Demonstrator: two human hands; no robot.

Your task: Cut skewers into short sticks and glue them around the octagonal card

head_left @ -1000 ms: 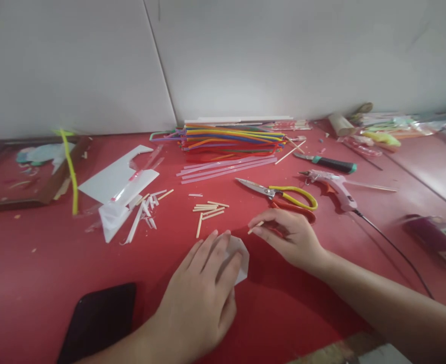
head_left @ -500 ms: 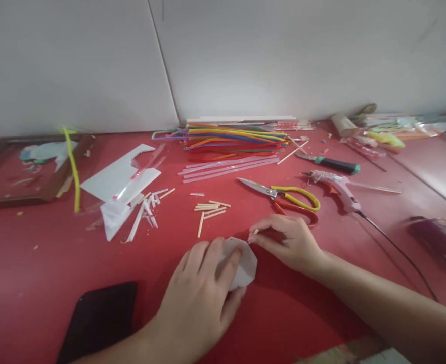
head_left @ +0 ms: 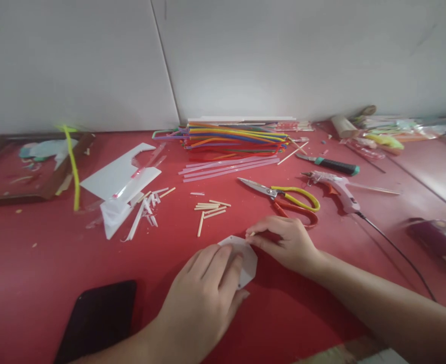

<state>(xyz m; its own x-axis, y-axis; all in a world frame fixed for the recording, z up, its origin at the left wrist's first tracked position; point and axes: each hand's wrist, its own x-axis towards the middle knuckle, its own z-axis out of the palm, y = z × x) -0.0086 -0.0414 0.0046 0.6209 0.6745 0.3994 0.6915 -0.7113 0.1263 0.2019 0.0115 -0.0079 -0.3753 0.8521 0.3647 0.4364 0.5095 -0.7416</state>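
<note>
My left hand (head_left: pixel 204 293) presses its fingertips onto a white octagonal card piece (head_left: pixel 249 260), with the thumb by its near edge. Small dark dots show near the card's corners. Part of the card is hidden under my fingers. My right hand (head_left: pixel 287 245) pinches a short wooden stick (head_left: pixel 252 234) between thumb and fingertips at the card's upper right corner. Mostly the stick is covered by the fingers. Several short wooden sticks (head_left: pixel 211 207) lie loose on the red table just beyond the card.
Scissors (head_left: pixel 274 192), a pink glue gun (head_left: pixel 344 194) with its cord and a cutter (head_left: pixel 337 166) lie at the right. Colourful pipe cleaners (head_left: pixel 238 137) and pink straws (head_left: pixel 226 169) are at the back. Paper scraps (head_left: pixel 113 172) and a black phone (head_left: pixel 97 321) lie left.
My left fingers have shifted slightly on the card, uncovering more of its upper left edge. My right hand has moved slightly left, bringing the stick to the card's corner.
</note>
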